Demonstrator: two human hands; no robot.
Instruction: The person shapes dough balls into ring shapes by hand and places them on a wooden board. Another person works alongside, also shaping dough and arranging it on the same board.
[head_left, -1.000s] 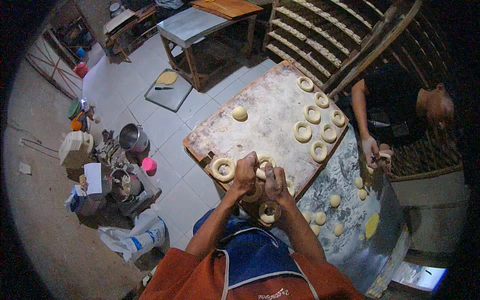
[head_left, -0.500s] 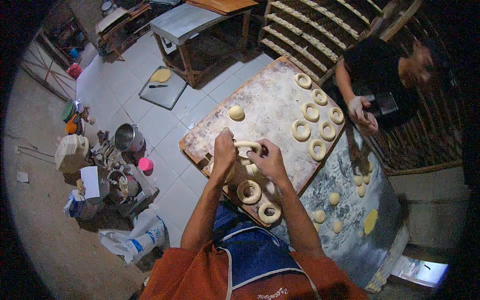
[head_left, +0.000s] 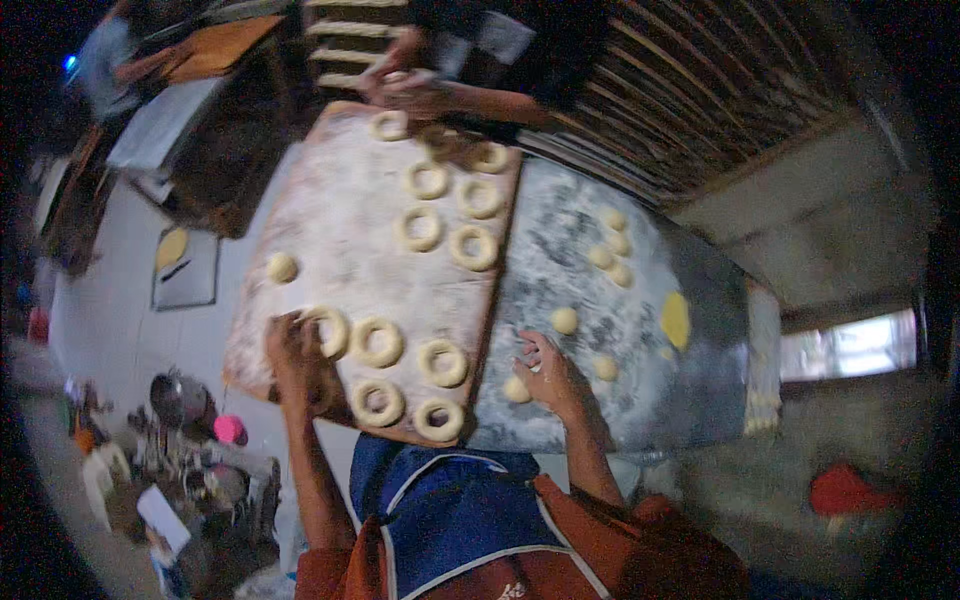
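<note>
My left hand (head_left: 293, 348), blurred, is at the left rim of a pale dough ring (head_left: 328, 332) on the floured wooden board (head_left: 340, 215). Its fingers look curled on that rim, though part of the grip is hidden. Beside it lie another dough ring (head_left: 377, 343) and several more near the board's front edge. Over the floured metal tabletop (head_left: 640, 380), my right hand (head_left: 545, 372) is empty with fingers apart. A round dough ball (head_left: 517, 388) sits just left of its palm, and a second dough ball (head_left: 564, 320) lies beyond its fingertips.
A single dough ball (head_left: 282, 267) rests at the board's left side. Another person's hands (head_left: 405, 88) are over the far edge, near more rings. Several dough balls and a flat yellow dough piece (head_left: 676, 320) lie rightward. A pink cup (head_left: 230, 430) stands on the floor.
My view has turned right. The dough ring I held in both hands now lies on the board at my left hand. My right hand has let go and moved right to the metal tabletop.
</note>
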